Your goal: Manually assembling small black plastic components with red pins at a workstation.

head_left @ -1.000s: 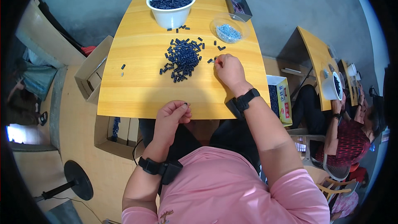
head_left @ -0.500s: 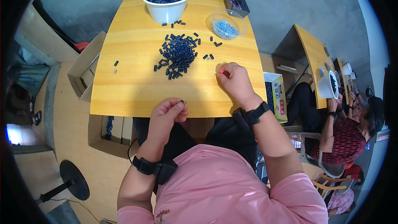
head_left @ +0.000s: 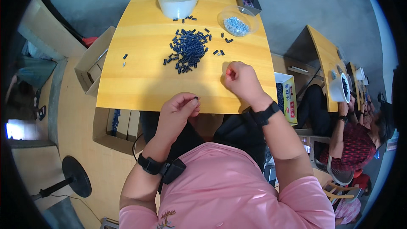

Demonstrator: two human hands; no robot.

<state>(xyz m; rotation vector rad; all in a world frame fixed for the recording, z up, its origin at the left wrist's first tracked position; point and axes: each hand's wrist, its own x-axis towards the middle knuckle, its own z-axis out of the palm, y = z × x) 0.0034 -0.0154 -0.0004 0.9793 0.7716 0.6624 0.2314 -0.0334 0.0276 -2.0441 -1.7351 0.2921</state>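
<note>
My left hand is closed at the table's near edge, thumb and fingers pinching a small black plastic piece; only its dark tip shows. To the right, my right hand hovers over or rests on the wooden table, fingers curled together. Whatever it may hold is hidden. Ahead of both hands lies a loose pile of short black plastic pieces. A few stray black pieces lie between that pile and my right hand. Beyond them, a clear round bowl contains small silvery metal parts.
A white bucket heaped with black pieces stands at the far edge, and a dark tray at the far right corner. Cardboard boxes flank the left side; a yellow-white carton stands right. Another person sits at a neighbouring table.
The view has shifted slightly, so the table sits a little higher and further right. Both hands stay closed in nearly the same places; the left still pinches its black piece.
</note>
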